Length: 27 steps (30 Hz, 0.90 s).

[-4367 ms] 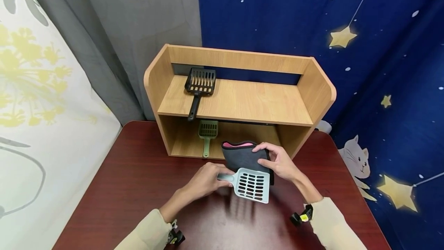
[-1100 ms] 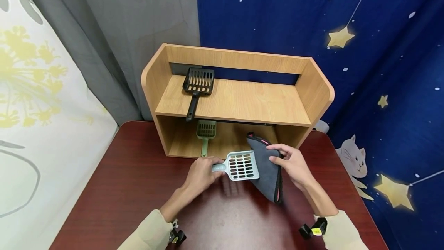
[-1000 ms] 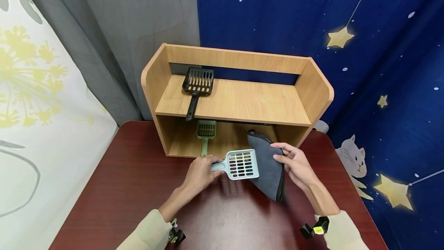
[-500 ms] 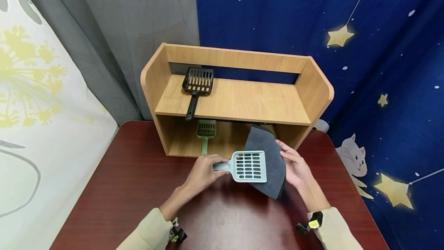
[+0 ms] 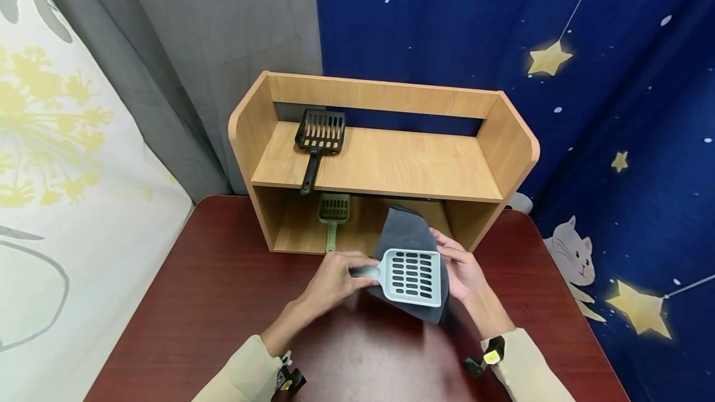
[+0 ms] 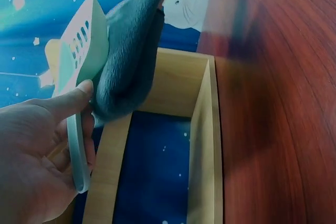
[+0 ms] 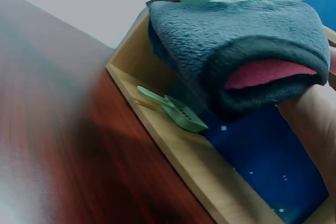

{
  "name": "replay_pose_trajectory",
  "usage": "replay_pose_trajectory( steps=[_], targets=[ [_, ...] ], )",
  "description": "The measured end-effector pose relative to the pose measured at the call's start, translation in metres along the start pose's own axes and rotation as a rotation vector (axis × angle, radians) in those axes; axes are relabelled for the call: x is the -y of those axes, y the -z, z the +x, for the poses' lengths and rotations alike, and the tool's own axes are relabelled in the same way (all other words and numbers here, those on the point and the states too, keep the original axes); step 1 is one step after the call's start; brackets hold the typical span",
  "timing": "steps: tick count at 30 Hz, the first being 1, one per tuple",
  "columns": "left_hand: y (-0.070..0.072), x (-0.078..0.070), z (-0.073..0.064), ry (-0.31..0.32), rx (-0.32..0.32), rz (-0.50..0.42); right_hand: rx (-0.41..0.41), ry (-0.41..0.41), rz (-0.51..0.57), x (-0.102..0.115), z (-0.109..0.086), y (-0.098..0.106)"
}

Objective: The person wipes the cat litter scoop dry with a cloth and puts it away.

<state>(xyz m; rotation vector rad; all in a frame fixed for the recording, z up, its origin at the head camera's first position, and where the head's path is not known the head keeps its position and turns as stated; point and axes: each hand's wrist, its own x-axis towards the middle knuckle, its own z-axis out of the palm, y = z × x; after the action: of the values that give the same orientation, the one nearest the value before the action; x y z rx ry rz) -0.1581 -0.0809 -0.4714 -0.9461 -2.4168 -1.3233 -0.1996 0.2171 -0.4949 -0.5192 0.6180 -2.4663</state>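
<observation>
My left hand [image 5: 332,278] pinches the handle of a pale blue slotted litter scoop [image 5: 412,276] between thumb and fingers. The scoop's bowl points right, its slotted face towards the head camera. Behind it is a folded dark grey cloth [image 5: 403,228], held by my right hand [image 5: 462,272] at its right edge, with part of the fingers hidden behind it. In the left wrist view the plush cloth [image 6: 126,61] lies right against the scoop's underside [image 6: 95,45]. The right wrist view shows the cloth's pink inner side [image 7: 270,72] within its black-bound fold.
A two-tier wooden shelf [image 5: 391,163] stands at the back of the dark red table [image 5: 223,303]. A black slotted scoop [image 5: 315,151] lies on its upper tier, handle over the front edge. In the lower tier is a green scoop [image 5: 334,219]. Curtains hang behind.
My right hand has shifted from gripping the cloth's edge over the front to holding it from behind. The scoop has moved right and slightly down, now lying over the cloth.
</observation>
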Motion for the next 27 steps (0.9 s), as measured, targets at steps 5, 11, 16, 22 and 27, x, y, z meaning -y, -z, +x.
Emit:
replay_pose_trajectory(
  steps=[5,11,16,22,27],
  targets=[
    [0.006,0.003,-0.001,0.012,0.004,-0.014,0.072,0.04,0.018,0.017,-0.011,-0.003],
    [0.01,0.006,-0.002,0.035,0.003,-0.004,0.154,0.061,0.056,0.033,-0.019,-0.009],
    [0.007,0.007,-0.002,0.017,-0.005,-0.007,0.104,0.049,0.025,0.028,-0.017,-0.007],
    [0.0,0.0,0.002,-0.005,-0.009,-0.03,0.031,0.042,-0.032,0.005,-0.005,-0.004],
    [-0.004,-0.004,0.006,-0.019,-0.003,-0.061,0.036,0.027,-0.048,-0.006,0.005,-0.003]
  ],
)
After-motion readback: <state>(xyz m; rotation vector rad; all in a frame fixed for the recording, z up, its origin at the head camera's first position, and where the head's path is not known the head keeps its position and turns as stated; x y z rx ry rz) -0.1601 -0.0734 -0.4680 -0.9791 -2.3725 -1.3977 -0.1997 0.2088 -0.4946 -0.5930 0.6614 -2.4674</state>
